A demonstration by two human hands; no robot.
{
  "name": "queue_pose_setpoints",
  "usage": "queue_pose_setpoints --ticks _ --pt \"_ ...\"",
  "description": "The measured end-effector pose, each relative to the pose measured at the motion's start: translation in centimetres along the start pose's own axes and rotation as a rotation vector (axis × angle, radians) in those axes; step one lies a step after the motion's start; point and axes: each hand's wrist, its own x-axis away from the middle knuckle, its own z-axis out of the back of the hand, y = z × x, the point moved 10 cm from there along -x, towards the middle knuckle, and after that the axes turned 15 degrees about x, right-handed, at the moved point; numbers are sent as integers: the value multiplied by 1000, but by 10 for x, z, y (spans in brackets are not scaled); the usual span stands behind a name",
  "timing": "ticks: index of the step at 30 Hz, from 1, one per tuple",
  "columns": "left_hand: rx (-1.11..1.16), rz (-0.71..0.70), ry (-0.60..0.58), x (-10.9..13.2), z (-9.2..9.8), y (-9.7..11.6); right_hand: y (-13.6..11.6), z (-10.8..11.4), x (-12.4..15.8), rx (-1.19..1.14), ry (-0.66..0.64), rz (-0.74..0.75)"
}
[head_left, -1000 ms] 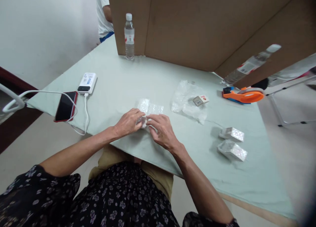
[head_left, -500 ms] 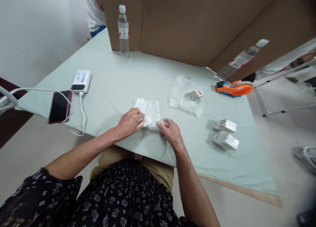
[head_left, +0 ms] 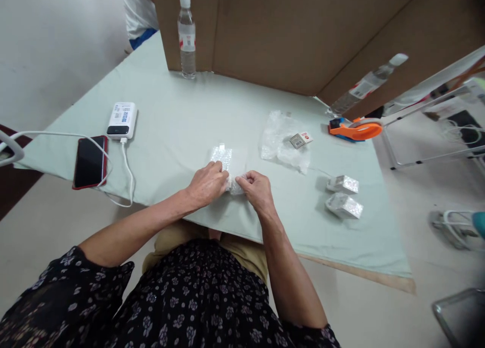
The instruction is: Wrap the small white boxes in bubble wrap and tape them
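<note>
A piece of clear bubble wrap [head_left: 232, 161] lies on the pale green table [head_left: 182, 120] near its front edge. My left hand [head_left: 206, 185] presses and pinches its near left part with curled fingers. My right hand [head_left: 257, 188] pinches its near right corner, fingers closed. What the wrap encloses is hidden under my fingers. Two wrapped small packets [head_left: 343, 195] lie to the right, one behind the other. Further back sits a loose bubble wrap sheet [head_left: 282, 146] with a small box [head_left: 301, 139] on it.
An orange tape dispenser [head_left: 354, 130] lies at the back right beside a tilted water bottle [head_left: 366, 85]. Another bottle [head_left: 187, 37] stands before a cardboard screen [head_left: 303, 35]. A power bank [head_left: 122, 119] and phone [head_left: 90, 161] lie left, cabled. A person in white [head_left: 138, 9] stands behind.
My right hand has drawn back in from the wrap's right edge to meet my left hand at its near side. The view has tilted, shifting the table upward.
</note>
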Motion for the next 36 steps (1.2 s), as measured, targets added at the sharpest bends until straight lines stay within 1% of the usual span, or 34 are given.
queue_pose_setpoints --ticks 6,10,12,15,17,18,21,23,25,27,29,33,34,36 --pt "55 20 -9 -3 -5 -4 -20 -18 -1 -219 -96 -37" --pt "104 10 19 -2 -5 -9 -27 -19 5 -258 -127 -51" --pt "159 3 36 -2 -5 -11 -31 -18 9 -235 -178 -20" --pt "246 -14 57 -1 -5 -15 -39 -19 14 -169 -314 85" --pt "300 -28 96 1 -4 -18 -46 -20 16 -87 -375 192" --pt "333 -34 130 2 -3 -19 -50 -20 17 -25 -376 252" --pt "479 -11 243 9 2 -25 -62 -18 20 266 -287 395" --pt "605 61 289 13 2 -32 -69 -20 24 518 -219 440" --pt "710 153 320 16 0 -38 -75 -23 28 723 -194 457" --pt "747 223 362 18 -1 -41 -79 -24 30 805 -205 462" --pt "736 246 388 17 -2 -42 -80 -22 27 750 -258 475" --pt "704 209 395 13 -6 -40 -79 -19 15 506 -407 556" --pt "693 198 400 13 -7 -40 -78 -16 11 449 -404 571" --pt "667 183 413 12 -6 -39 -74 -6 -2 336 -313 563"
